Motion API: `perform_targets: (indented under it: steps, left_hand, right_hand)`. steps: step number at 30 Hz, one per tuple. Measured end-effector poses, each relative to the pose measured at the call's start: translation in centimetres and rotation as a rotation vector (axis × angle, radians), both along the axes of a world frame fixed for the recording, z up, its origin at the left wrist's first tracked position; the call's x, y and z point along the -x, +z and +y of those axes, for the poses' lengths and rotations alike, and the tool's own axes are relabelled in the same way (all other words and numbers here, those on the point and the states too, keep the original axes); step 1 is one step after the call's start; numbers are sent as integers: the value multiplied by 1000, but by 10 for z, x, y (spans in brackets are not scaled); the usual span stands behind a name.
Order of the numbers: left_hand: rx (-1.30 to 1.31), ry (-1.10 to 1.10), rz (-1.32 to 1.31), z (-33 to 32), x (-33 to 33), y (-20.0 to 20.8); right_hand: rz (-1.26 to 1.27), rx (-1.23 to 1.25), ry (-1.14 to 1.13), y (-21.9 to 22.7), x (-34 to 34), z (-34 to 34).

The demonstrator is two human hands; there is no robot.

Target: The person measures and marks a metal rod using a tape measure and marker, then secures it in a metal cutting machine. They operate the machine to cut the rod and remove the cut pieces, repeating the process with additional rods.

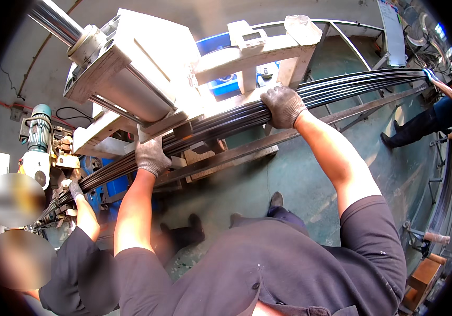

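A long bundle of dark metal rods (pixel 228 122) runs across the view, bending from the lower left to the upper right. My left hand (pixel 152 156), in a grey knit glove, is closed around the bundle below the machine's cylinder, its fingertips partly hidden. Farther right, my right hand (pixel 282 107), gloved alike, grips the same rods from above, with its fingers curled over them. Between my hands the rods pass close along the front of a white press-like machine (pixel 157 47) with a large metal cylinder.
At left, a co-worker's gloved hand (pixel 75 189) touches the rods beside a green motor (pixel 40 126). Another person (pixel 450 108) holds the far right end. A steel rail (pixel 289 136) runs below the rods. Blue bins (pixel 226 86) stand behind the machine frame.
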State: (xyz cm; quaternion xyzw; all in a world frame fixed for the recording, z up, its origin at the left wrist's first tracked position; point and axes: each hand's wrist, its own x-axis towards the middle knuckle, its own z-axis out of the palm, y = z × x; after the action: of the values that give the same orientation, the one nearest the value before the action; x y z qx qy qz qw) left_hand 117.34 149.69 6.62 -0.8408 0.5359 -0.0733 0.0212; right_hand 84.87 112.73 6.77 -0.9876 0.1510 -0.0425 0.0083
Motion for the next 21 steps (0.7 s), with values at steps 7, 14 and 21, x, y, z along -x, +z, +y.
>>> perform_targets:
  steps: [7,14,21]
  left_hand:
    - [-7,10,7,-4,0,4]
    - [62,-13,33,0,-3,0]
    - [-340,151,-1,-2,10,28]
  right_hand:
    - [-57,-17,20,2,0,-2]
    - [-129,41,30,-14,-1,-4]
    - [-238,44,107,-18,-3,1]
